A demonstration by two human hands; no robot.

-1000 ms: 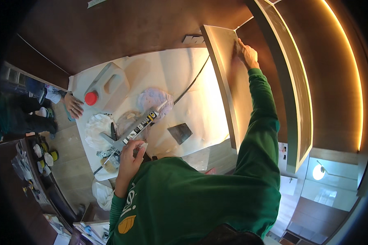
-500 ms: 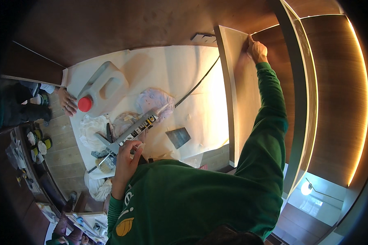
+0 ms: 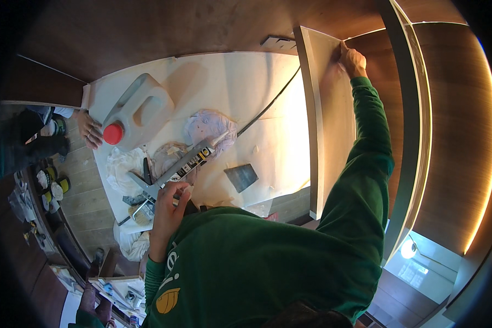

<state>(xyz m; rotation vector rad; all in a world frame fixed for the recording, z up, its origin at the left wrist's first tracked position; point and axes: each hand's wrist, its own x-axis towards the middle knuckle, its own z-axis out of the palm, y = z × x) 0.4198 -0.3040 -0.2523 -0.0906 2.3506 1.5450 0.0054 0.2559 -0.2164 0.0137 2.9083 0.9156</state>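
High on the right, my right hand (image 3: 353, 61) reaches into the corner where a pale upright panel (image 3: 329, 123) meets the brown wood wall. Its fingers are curled in, with a fingertip against the seam; whether they hold anything is hidden. My left hand (image 3: 171, 212) is closed near my body, thumb and fingers together, with a small whitish bit at the tips that I cannot name. Just beyond it a caulking gun (image 3: 181, 167) with a printed cartridge lies on the covered surface. A crumpled pale cloth (image 3: 209, 131) is by its nozzle.
A translucent jerrycan (image 3: 153, 112) with a red cap stands on the white-covered surface (image 3: 279, 158). Near it are a dark square plate (image 3: 241, 178), a black cable (image 3: 270, 104), rags and a brush (image 3: 142, 214). Another person's hand (image 3: 89, 129) rests at the left edge.
My right hand stays at the corner, its pointing finger more curled and slightly lower along the seam. My left hand hardly moves. The whole view has shifted a little.
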